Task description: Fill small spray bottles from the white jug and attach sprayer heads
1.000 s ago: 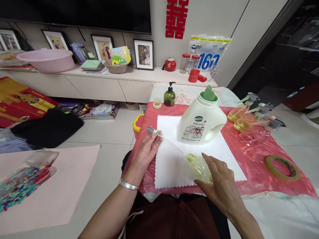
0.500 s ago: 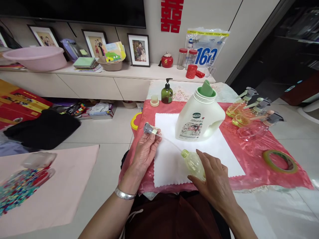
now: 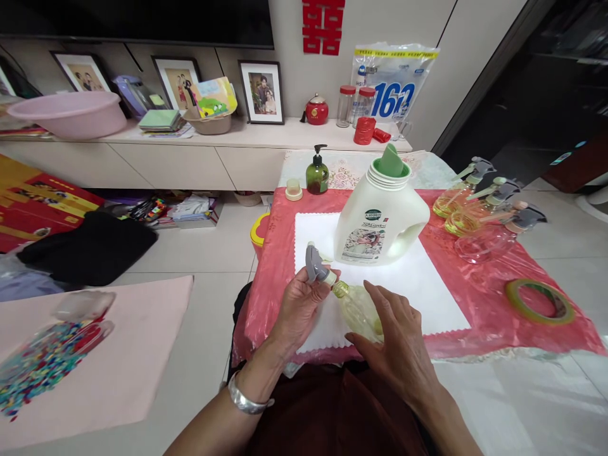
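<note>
My left hand (image 3: 301, 303) pinches a grey trigger spray head (image 3: 317, 265) by its collar. Its collar lies right at the threaded neck of a pale yellow-green clear spray bottle (image 3: 357, 310), which is tilted toward the left hand. Whether the threads are engaged I cannot tell. My right hand (image 3: 396, 329) curves around the lower end of that bottle, thumb on the near side and fingers on the far side; its palm hides the base. Behind them stands a big white detergent jug (image 3: 380, 218) with a green spout, on a white scalloped mat (image 3: 318, 231).
Several spray bottles (image 3: 487, 231) stand to the right, with a roll of tape (image 3: 539, 303) nearer. A green pump bottle (image 3: 317, 174) and a jug cap (image 3: 293, 190) stand at the back. Red cloth (image 3: 266, 285) covers the table. A pink mat with colourful pieces (image 3: 47, 364) lies left.
My left hand has moved right with the spray head, bringing it to the bottle's neck. The thin tube that showed between them has gone into the bottle. My right hand has shifted slightly left.
</note>
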The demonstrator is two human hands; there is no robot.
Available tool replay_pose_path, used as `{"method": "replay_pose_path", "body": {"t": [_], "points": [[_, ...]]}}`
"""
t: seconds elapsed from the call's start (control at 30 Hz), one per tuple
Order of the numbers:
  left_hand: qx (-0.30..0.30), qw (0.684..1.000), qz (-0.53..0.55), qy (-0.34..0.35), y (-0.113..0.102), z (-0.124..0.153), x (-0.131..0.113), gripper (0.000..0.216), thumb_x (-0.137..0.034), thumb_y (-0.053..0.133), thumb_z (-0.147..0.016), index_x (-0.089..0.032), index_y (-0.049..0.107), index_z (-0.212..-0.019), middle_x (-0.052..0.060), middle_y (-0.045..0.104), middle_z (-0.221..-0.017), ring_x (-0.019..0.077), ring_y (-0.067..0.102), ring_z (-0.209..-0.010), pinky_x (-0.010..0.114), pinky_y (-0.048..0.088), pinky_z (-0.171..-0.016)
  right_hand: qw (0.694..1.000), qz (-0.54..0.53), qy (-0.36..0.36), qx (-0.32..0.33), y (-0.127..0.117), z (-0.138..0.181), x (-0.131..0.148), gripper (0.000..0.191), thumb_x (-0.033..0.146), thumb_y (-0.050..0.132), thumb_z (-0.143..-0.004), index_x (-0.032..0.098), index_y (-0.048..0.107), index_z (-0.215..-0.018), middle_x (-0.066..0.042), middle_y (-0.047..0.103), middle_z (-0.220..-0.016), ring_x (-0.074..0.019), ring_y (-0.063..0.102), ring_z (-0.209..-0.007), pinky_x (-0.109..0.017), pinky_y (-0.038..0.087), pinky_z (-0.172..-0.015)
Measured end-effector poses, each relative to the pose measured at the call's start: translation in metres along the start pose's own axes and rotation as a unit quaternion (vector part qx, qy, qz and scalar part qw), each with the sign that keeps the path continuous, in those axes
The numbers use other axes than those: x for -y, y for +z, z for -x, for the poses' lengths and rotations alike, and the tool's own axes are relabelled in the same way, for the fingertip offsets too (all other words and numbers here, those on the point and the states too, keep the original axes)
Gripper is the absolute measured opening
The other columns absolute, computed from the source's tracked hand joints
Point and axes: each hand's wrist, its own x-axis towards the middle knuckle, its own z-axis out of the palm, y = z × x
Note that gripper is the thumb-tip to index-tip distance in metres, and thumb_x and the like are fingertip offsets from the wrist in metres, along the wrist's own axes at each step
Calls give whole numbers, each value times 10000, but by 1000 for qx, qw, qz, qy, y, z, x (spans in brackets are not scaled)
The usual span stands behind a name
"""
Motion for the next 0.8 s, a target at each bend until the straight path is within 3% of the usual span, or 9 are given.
{"method": "replay_pose_path", "body": {"t": [0.47, 0.8], "points": [[11, 1000, -25, -12, 4, 5, 4, 482, -369, 996, -594, -202, 770, -987, 45, 796, -954, 190, 702, -915, 316, 490, -877, 989, -146, 28, 7, 13, 8, -7, 824, 300, 701, -850, 343, 290, -1562, -74, 499, -1417, -288, 493, -1237, -507, 497, -986], [-9, 997, -68, 20, 6, 5, 0, 465, -379, 994, -588, -183, 769, -945, 34, 778, -920, 160, 676, -857, 259, 492, -787, 991, -129, 19, -6, 13, 7, -5, 845, 278, 714, -822, 297, 303, -1559, -106, 502, -1415, -309, 504, -1220, -513, 500, -976]]}}
